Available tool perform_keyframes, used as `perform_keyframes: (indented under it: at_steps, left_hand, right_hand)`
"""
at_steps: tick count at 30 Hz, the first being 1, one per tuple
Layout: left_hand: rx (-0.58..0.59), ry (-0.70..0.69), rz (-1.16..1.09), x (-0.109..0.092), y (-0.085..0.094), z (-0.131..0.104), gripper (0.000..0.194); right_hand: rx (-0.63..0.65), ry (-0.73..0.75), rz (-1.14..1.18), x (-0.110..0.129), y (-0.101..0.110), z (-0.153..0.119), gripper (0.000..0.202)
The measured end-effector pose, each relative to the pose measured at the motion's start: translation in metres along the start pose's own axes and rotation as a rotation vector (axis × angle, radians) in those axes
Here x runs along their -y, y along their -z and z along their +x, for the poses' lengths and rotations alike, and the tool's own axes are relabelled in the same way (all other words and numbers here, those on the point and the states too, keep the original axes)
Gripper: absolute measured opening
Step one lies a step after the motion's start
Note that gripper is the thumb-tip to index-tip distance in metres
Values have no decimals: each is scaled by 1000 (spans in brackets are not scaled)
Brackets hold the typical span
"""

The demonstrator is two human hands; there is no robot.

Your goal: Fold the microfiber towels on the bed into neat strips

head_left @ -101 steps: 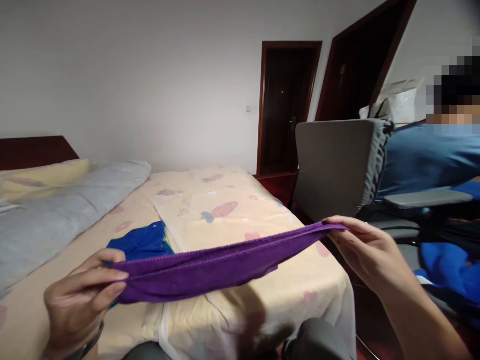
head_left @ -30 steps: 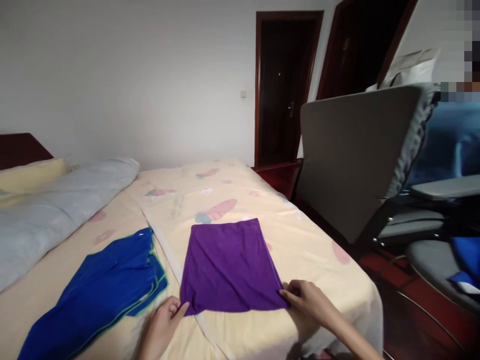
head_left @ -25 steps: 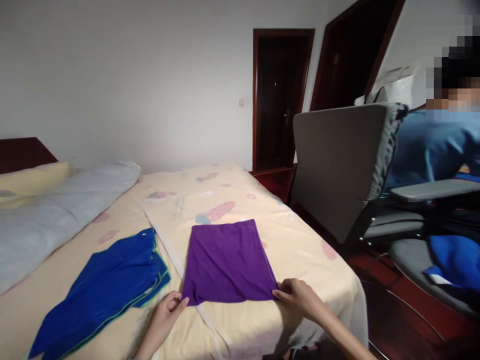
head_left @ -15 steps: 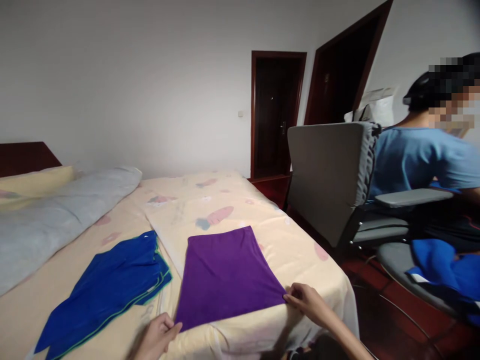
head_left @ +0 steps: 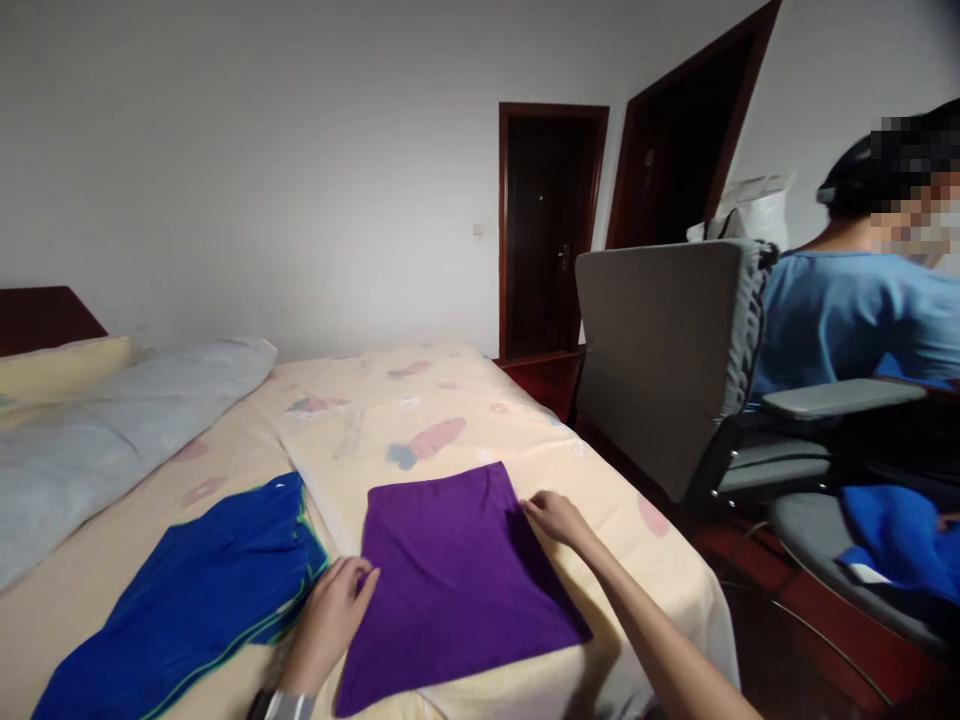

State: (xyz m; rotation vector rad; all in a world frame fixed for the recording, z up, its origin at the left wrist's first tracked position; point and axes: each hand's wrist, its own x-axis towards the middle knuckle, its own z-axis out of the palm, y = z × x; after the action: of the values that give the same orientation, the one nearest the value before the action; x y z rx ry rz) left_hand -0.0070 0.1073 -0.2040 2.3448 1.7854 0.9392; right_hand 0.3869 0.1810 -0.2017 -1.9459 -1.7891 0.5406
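A purple cloth (head_left: 457, 580) lies spread near the front edge of the bed, roughly square with slight creases. My left hand (head_left: 341, 600) is at its left edge, fingers loosely curled, thumb apart from them and over the cloth. Along the upper right edge is my right hand (head_left: 555, 517), its bent fingertips by the border; I see no fabric lifted in them. To the left of the cloth lies a blue garment (head_left: 202, 580) with green trim, partly behind my left forearm.
The bed (head_left: 465, 400) has a cream sheet with carrot prints. A grey rolled quilt (head_left: 150, 410) lies at the left. On the right, a person in a blue shirt (head_left: 862, 310) sits in a grey chair (head_left: 652, 360), with blue fabric (head_left: 900, 530) beside them. A door (head_left: 551, 230) stands behind.
Both hands have let go of the cloth's near corners and moved farther up along its sides. The view has shifted slightly, and the cloth appears a little lower.
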Motion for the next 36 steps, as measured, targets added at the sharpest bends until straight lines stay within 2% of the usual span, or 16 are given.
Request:
perform_keyframes:
  at_steps: [2,3,7,10,15,17,19,23,25,27,29,32,36]
  left_hand:
    - [37,-105,44,-18,-19,21,29]
    - [52,-137,78,-23,-30,25,30]
    - [182,-310,213,-24,-62,5,54]
    - [268,-421,274,-16,-67,-13,67]
    - [268,-370,317,-7,-59,-19,71]
    - [285,-348,308,-3,-54,-20,69]
    - [302,-332,297,0,-49,-23,63]
    - [268,-293,259,1,-37,-43,57]
    - [217,-265,226,1,-31,-58,54]
    - [148,-235,187,0,-25,-75,46]
    - [75,-213,147,-1,-19,-90,37]
    - [14,-200,108,-7,-12,-107,28]
    - [15,-250,130,-15,-4,-116,23]
  right_hand:
    - [-9,-36,9,11,-16,36,35]
    - [-19,-55,9,14,-24,50,35]
    - [-74,-97,-6,8,-48,81,28]
    - [-96,-105,-18,-2,-52,93,26]
    - [-58,-103,-36,-6,-46,100,26]
    - [-40,-103,-51,-6,-39,87,33]
    - [-22,-107,-76,-9,-31,60,43]
    - [79,-81,-133,-28,-22,-29,52]
    - [106,-60,-115,-40,-27,-72,47]
    - [76,-49,-67,-49,-34,-103,40]
    - [14,-34,0,-52,-40,-121,32]
    - [-52,55,142,-53,-43,-129,19]
    - [-114,165,331,-62,-37,-134,24]
